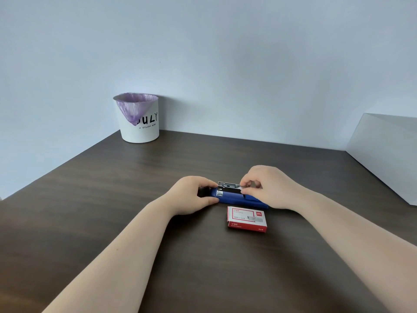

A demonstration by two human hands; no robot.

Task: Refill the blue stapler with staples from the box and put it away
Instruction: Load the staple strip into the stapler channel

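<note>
The blue stapler (237, 198) lies opened flat on the dark wooden table (135, 188), its metal staple channel (228, 185) exposed on top. My left hand (194, 195) grips the stapler's black left end. My right hand (268, 187) pinches a silver strip at the right part of the channel; whether it is a staple strip or part of the magazine is too small to tell. A closed red and white staple box (247, 219) lies flat just in front of the stapler, untouched.
A white bin (141, 125) with a purple liner stands at the table's back left corner against the wall. A white board or box (388, 154) rests along the table's right edge.
</note>
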